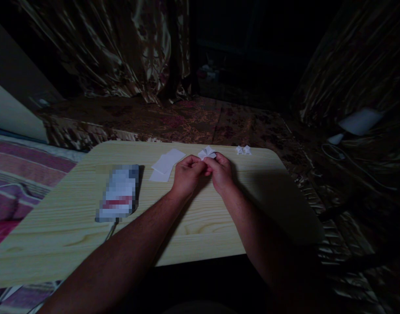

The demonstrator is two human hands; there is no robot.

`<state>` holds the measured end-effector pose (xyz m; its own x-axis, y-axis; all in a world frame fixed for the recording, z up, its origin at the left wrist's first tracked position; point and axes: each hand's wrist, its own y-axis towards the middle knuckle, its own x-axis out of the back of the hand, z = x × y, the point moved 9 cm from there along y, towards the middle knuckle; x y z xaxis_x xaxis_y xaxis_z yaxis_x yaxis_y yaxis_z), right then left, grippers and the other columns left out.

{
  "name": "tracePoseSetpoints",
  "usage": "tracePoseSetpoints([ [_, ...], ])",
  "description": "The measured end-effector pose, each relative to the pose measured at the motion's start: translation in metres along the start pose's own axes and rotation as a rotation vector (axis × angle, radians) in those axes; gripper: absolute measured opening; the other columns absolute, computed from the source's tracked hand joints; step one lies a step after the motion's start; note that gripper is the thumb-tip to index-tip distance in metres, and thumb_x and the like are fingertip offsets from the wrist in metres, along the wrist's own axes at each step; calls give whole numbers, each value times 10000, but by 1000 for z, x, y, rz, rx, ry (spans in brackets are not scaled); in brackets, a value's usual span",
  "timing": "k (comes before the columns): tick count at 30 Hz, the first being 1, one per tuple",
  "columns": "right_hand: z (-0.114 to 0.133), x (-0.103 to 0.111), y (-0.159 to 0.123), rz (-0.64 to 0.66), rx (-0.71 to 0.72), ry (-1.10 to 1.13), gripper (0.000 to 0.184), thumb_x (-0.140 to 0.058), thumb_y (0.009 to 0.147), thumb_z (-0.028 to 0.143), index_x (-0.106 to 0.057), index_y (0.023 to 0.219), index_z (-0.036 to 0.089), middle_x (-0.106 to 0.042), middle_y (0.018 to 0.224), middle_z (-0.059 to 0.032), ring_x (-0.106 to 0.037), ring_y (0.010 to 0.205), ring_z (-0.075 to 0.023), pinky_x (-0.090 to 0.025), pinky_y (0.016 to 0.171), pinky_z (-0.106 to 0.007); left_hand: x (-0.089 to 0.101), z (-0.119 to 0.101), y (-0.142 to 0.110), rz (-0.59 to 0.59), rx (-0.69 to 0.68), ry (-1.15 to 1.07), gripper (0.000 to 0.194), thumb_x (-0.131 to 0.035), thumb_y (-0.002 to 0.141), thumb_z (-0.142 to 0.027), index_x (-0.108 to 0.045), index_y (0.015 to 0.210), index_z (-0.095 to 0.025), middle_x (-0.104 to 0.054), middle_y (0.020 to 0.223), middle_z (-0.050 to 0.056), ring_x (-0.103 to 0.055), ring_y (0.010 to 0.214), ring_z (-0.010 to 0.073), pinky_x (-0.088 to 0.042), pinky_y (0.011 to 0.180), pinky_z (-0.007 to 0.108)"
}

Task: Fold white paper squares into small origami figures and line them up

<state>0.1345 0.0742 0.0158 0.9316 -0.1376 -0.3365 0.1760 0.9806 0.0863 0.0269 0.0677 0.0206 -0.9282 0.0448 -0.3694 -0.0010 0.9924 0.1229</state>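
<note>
Between my two hands is a piece of folded white paper (206, 152), its pleated points fanning out above the fingertips. My left hand (187, 173) pinches its lower left side, fingers curled. With the thumb on top, my right hand (222, 171) grips its lower right side. The paper's bottom part is hidden by the fingers. Just left of my left hand, flat white paper sheets (167, 163) overlap on the table. Beyond my right hand, two small folded paper figures (243, 150) sit side by side near the far edge.
On the left of the wooden table (200, 229) lies a phone (119, 192), its screen blurred, with a cable (111, 229) running toward me. A striped bedcover (19, 170) borders the table's left side. A white lamp (360, 121) stands at the right, with patterned curtains (147, 43) behind.
</note>
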Motion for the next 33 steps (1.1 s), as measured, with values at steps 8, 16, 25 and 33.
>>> tracePoseSetpoints([
  [8,-3,2,2,9,35,-8,175,-638,665,315,-577,751,176,-522,587,57,-424,455,-63,-362,401,-189,-1,-4,0,18,-44,14,155,-679,656,-240,-549,687,-163,-658,594,13,-623,524,147,-496,554,263],
  [16,-3,3,1,-15,10,-17,166,-629,659,312,-560,738,183,-522,564,66,-419,427,-56,-364,390,-186,-2,-3,-1,20,-3,-10,151,-677,651,-235,-545,673,-166,-657,590,11,-620,523,145,-497,554,265],
  [25,-4,2,0,-7,-3,-9,185,-646,659,324,-560,736,180,-507,540,70,-419,424,-57,-376,400,-191,0,-4,0,7,-15,26,144,-674,650,-246,-557,665,-164,-651,595,9,-606,515,135,-475,541,253],
  [33,-3,-4,2,95,0,15,178,-642,678,325,-560,733,177,-509,550,58,-456,470,-71,-397,461,-205,4,-6,1,-1,-25,54,143,-671,662,-255,-566,677,-159,-647,599,17,-590,514,126,-462,541,245],
])
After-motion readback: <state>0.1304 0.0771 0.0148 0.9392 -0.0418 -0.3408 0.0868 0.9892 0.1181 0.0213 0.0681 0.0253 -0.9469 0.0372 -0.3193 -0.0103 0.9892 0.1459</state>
